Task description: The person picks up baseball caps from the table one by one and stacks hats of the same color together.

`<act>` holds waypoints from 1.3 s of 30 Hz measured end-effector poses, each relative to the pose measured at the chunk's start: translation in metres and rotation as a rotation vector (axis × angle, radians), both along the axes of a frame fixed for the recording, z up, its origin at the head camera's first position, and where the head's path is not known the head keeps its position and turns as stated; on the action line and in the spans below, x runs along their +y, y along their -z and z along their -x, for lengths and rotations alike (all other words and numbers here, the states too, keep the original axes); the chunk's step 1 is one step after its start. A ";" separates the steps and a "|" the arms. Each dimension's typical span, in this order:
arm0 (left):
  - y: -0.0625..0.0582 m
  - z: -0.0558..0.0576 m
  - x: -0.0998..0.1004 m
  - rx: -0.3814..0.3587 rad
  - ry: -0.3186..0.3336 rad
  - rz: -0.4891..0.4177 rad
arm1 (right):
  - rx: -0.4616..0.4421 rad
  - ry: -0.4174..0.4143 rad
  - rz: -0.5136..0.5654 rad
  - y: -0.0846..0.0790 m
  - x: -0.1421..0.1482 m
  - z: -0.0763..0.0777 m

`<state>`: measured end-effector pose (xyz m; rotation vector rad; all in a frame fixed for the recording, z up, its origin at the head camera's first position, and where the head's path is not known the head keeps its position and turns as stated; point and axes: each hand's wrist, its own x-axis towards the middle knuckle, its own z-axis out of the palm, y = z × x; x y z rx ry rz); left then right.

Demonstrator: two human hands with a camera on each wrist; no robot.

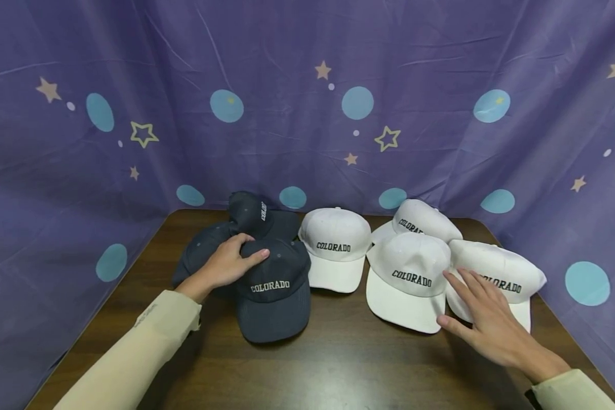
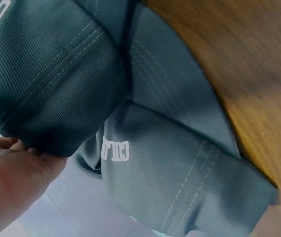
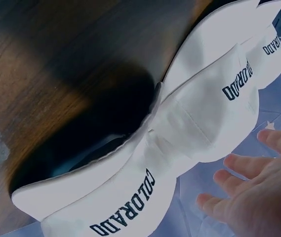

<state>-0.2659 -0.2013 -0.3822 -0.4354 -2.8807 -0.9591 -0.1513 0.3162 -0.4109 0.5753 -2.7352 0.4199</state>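
Observation:
My left hand (image 1: 232, 262) grips the crown of the front navy baseball cap (image 1: 274, 310), the thumb lying on top. That cap faces forward with COLORADO in pale letters. In the left wrist view the fingers (image 2: 36, 158) curl at the cap's edge. Two more navy caps, one at the back (image 1: 246, 212) and one at the left (image 1: 200, 247), sit behind it, partly covered. My right hand (image 1: 492, 324), fingers spread, hovers over the rightmost white cap (image 1: 523, 270). Its fingertips come right up to the front white cap (image 1: 415, 259) in the head view.
Another white cap (image 1: 335, 233) stands mid-table beside the navy ones. A tilted white cap (image 1: 425, 216) lies behind the front white one. Everything rests on a brown wooden table (image 1: 338, 353), with a purple patterned curtain (image 1: 287, 51) close at its back and sides.

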 end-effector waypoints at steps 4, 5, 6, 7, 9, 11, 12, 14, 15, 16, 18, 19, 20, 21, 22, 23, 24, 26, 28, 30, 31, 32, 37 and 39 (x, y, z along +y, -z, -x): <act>-0.005 0.000 0.000 -0.035 0.006 -0.032 | 0.000 -0.012 0.014 0.000 -0.003 0.001; -0.006 -0.001 0.000 -0.045 0.011 -0.035 | 0.003 -0.016 0.017 0.000 -0.003 0.001; -0.008 -0.001 0.000 -0.053 0.014 -0.040 | 0.006 -0.020 0.020 0.000 -0.004 0.001; -0.009 -0.002 0.001 -0.060 0.020 -0.050 | 0.008 -0.024 0.023 0.001 -0.004 0.001; -0.011 -0.003 0.001 -0.075 0.035 -0.088 | 0.012 -0.031 0.027 0.001 -0.005 0.002; -0.013 -0.003 0.003 -0.090 0.056 -0.153 | 0.014 -0.035 0.030 0.001 -0.005 0.003; -0.014 -0.004 0.003 -0.097 0.065 -0.190 | 0.015 -0.037 0.031 0.001 -0.005 0.003; -0.015 -0.004 0.004 -0.117 0.085 -0.259 | 0.018 -0.037 0.032 0.002 -0.005 0.003; -0.016 -0.004 0.005 -0.131 0.092 -0.285 | 0.018 -0.037 0.033 0.002 -0.005 0.003; -0.017 -0.004 0.005 -0.149 0.095 -0.309 | 0.019 -0.037 0.033 0.002 -0.005 0.003; -0.019 -0.006 0.006 -0.181 0.099 -0.337 | 0.021 -0.037 0.035 0.002 -0.005 0.003; -0.020 -0.007 0.007 -0.199 0.104 -0.346 | 0.021 -0.037 0.035 0.002 -0.005 0.003; -0.022 -0.008 0.008 -0.215 0.108 -0.357 | 0.021 -0.038 0.037 0.002 -0.005 0.003; -0.024 -0.009 0.009 -0.228 0.114 -0.365 | 0.022 -0.038 0.038 0.002 -0.006 0.003; -0.025 -0.011 0.010 -0.238 0.122 -0.374 | 0.022 -0.039 0.038 0.002 -0.006 0.003; -0.026 -0.012 0.011 -0.246 0.131 -0.383 | 0.022 -0.041 0.039 0.002 -0.006 0.003; -0.027 -0.013 0.011 -0.255 0.143 -0.394 | 0.022 -0.041 0.040 0.002 -0.006 0.003; -0.027 -0.014 0.012 -0.266 0.157 -0.409 | 0.021 -0.040 0.043 0.002 -0.007 0.002; -0.027 -0.015 0.013 -0.275 0.171 -0.418 | 0.020 -0.040 0.044 0.002 -0.007 0.002; -0.025 -0.015 0.015 -0.286 0.187 -0.434 | 0.017 -0.039 0.049 0.001 -0.008 0.002; -0.025 -0.016 0.017 -0.289 0.193 -0.438 | 0.017 -0.039 0.051 0.001 -0.008 0.002; -0.024 -0.016 0.018 -0.293 0.198 -0.445 | 0.018 -0.041 0.051 0.001 -0.008 0.002; -0.023 -0.021 0.027 -0.315 0.218 -0.496 | 0.021 -0.049 0.059 0.001 -0.010 0.002; -0.023 -0.023 0.031 -0.324 0.223 -0.513 | 0.021 -0.051 0.062 0.001 -0.011 0.002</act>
